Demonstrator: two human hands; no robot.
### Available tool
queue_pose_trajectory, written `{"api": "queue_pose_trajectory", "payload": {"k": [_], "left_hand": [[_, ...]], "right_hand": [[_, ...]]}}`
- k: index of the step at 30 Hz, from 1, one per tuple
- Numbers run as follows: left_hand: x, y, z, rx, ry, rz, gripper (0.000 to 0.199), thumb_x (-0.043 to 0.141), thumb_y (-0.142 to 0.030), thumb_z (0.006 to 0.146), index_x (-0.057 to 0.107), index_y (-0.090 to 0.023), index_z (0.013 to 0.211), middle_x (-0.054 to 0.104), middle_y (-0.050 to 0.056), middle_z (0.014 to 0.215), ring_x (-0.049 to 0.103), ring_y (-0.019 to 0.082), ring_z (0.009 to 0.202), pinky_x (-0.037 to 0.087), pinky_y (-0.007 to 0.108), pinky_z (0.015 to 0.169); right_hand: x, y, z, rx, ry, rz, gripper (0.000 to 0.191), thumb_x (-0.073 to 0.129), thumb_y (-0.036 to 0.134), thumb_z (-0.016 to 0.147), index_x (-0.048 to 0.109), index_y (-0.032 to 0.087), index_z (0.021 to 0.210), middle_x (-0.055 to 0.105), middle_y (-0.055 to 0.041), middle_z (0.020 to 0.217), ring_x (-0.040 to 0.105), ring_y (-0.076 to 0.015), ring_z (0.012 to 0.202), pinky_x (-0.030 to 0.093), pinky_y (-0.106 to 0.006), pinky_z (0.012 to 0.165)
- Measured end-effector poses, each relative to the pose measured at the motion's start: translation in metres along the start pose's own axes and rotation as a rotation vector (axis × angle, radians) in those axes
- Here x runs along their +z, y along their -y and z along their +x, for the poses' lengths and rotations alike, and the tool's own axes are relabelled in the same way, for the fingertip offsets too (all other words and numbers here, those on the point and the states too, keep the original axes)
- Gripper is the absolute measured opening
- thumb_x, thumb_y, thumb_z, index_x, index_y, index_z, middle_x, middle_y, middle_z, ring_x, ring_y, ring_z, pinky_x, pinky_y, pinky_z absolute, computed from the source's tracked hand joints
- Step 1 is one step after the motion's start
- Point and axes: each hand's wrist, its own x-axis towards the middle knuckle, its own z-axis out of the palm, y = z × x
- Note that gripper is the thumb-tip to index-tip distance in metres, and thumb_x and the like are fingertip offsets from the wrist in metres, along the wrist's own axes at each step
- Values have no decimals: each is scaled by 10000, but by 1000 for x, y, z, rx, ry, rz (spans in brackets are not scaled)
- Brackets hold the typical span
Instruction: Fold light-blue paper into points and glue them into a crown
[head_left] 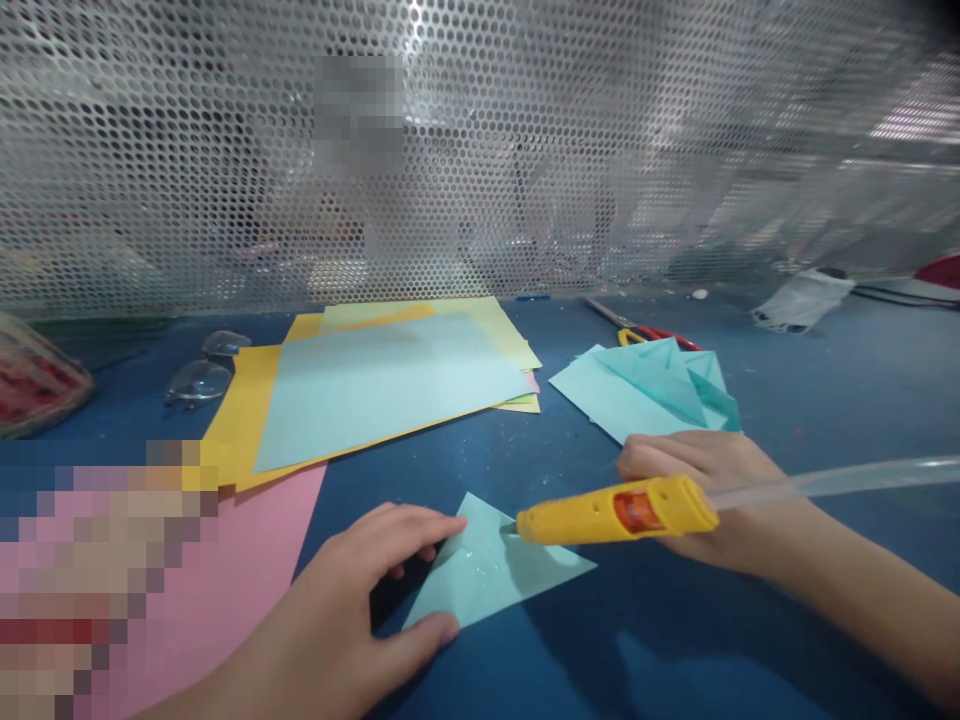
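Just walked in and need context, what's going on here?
A person's right hand holds a yellow glue gun, its tip over a small light-blue paper that carries shiny streaks. The left hand touches that paper at its left side. Folded blue paper lies beyond the right hand, near scissors; larger sheets lie further left.

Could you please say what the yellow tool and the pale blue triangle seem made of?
The yellow tool: probably hard plastic, faintly glossy, given its smooth moulded shell. The pale blue triangle: seemingly matte paper or thin card, given its crisp flat edges.
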Motion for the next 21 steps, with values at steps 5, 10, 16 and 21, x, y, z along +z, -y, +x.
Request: {"api": "queue_pose_trajectory", "payload": {"k": [5, 10, 16, 21], "left_hand": [[-1, -2, 0, -19, -1, 15, 442, 621, -288, 724, 618, -419, 1146, 624, -73, 1133, 567, 156, 888, 439, 292, 787], [0, -3, -1, -29, -17, 12, 458, 622, -277, 719, 618, -432, 1150, 621, -85, 1150, 574, 158, 936, 438, 285, 802], [1, -1, -1, -16, -29, 7, 454, 635, -277, 721, 608, -469, 1131, 622, -108, 1148, 579, 158, 973, 438, 287, 821], [1, -1, -1, -20, -29, 4, 458, 639, -273, 715, 617, -441, 1141, 624, -91, 1138, 579, 155, 962, 440, 279, 817]], "right_hand": [[-3, -6, -3, -82, -4, -43, 215, 331, 259, 972, 415, 220, 777, 525, 28, 607, 447, -104, 459, 292, -247, 465], [-10, -11, -1, -154, -23, -87, 198, 344, 180, 977, 415, 222, 797, 552, 27, 619, 469, -110, 493, 301, -246, 485], [-9, -10, -8, -173, -53, -132, 183, 335, 185, 986, 448, 219, 845, 556, 10, 653, 501, -135, 567, 335, -266, 533], [-8, -12, -5, -227, -127, -211, 175, 385, 121, 957, 460, 216, 831, 555, 19, 630, 508, -134, 553, 364, -276, 537]]}}
